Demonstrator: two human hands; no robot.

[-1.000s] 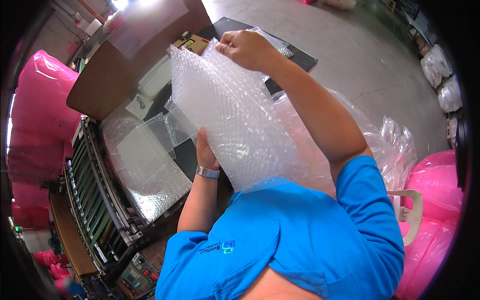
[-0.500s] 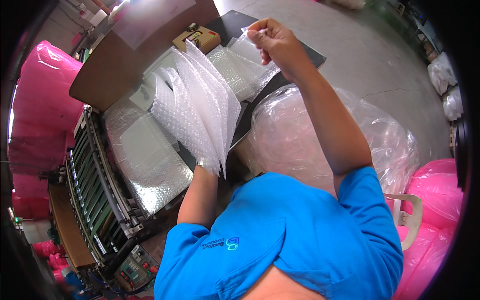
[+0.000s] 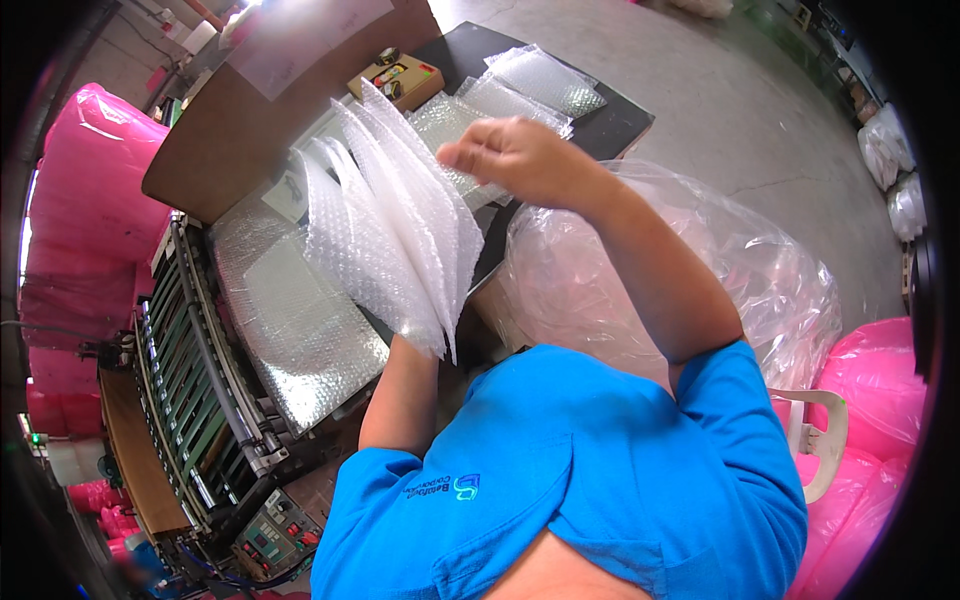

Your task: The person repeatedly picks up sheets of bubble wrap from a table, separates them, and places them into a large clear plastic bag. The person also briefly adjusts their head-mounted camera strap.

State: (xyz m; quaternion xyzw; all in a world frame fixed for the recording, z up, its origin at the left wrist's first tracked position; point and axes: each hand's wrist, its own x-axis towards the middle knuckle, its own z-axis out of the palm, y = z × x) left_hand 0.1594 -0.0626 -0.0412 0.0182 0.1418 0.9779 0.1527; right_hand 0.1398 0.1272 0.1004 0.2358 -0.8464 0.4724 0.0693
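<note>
can't tell the grip of the left hand, hidden behind bubble wrap sheets (image 3: pixel 395 215) fanned above the tabletop (image 3: pixel 460 52); nor of the right hand (image 3: pixel 505 155), blurred and bunched just beside. might let sheets slip through too loose a pinch. count two hands, at least three fanned sheets (overlapping, hence uncertain), one box (image 3: pixel 418 88) beyond.

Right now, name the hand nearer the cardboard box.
Right: in frame, right hand is below and right of the box; left hand, hidden behind bubble wrap, farther below.

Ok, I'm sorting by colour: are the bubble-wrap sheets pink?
No, the bubble-wrap sheets look clear to whitish, unlike the pink bundle at far left.
</note>
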